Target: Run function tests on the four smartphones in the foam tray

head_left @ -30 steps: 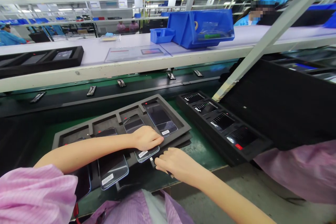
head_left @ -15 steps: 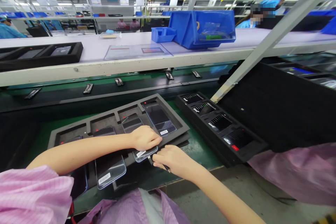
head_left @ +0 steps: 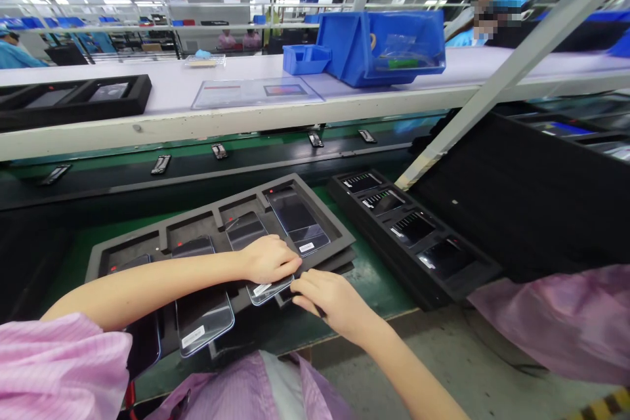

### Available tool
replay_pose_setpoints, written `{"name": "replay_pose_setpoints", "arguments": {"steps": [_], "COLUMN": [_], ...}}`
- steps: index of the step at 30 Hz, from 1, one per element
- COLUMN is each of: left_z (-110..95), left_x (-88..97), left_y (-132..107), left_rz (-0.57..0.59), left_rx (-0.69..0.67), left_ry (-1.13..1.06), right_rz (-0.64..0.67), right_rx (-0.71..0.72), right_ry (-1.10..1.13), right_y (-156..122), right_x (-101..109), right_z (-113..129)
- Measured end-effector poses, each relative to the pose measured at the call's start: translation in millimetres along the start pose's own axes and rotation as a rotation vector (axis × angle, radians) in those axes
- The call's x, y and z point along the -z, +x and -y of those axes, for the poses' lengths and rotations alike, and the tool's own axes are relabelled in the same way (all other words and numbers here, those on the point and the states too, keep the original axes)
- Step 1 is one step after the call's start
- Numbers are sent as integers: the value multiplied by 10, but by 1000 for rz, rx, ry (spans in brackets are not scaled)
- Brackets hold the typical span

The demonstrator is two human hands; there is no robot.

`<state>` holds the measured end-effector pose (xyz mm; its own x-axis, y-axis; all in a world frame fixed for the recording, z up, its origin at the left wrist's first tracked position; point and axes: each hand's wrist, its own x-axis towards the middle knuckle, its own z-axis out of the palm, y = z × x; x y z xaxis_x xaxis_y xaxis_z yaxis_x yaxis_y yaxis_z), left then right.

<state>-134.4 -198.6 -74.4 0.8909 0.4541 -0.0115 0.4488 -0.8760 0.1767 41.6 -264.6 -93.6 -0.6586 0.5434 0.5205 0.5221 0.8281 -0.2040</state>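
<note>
A dark foam tray (head_left: 325,220) lies in front of me on the green belt, its slots holding several glossy phones. My left hand (head_left: 268,258) rests flat on the third phone (head_left: 246,230), pressing it near its lower end. My right hand (head_left: 329,295) touches the tray's near edge just below that phone, fingertips curled at the phone's bottom corner; a small dark object may be pinched there, but I cannot tell. Another phone (head_left: 298,220) lies in the rightmost slot, and one phone (head_left: 203,315) sticks out over the near edge on the left.
A second black tray (head_left: 472,279) with phones sits to the right. A large black foam sheet (head_left: 531,203) leans behind it, beside a slanted metal post (head_left: 492,79). A blue bin (head_left: 378,46) stands on the white shelf. Another person's pink sleeve (head_left: 556,321) is at right.
My right hand has slid slightly left and up toward the phone's bottom edge. My left hand stays on the same phone.
</note>
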Motion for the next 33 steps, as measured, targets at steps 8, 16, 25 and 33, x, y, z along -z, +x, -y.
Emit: {"name": "replay_pose_setpoints", "arguments": {"steps": [8, 16, 25, 33], "left_z": [258, 418, 365, 101], "left_x": [338, 173, 149, 218], "left_y": [207, 915, 1040, 1126], "left_rz": [-47, 38, 31, 186], "left_rx": [-83, -215, -136, 31], "left_ry": [281, 251, 53, -213], "right_rz": [-420, -7, -1, -230], "right_rx": [-537, -764, -389, 164], "right_ry": [-13, 176, -73, -644], "right_y": [-627, -715, -709, -423], "right_x": [174, 149, 279, 307], "right_z": [-189, -340, -484, -528]}}
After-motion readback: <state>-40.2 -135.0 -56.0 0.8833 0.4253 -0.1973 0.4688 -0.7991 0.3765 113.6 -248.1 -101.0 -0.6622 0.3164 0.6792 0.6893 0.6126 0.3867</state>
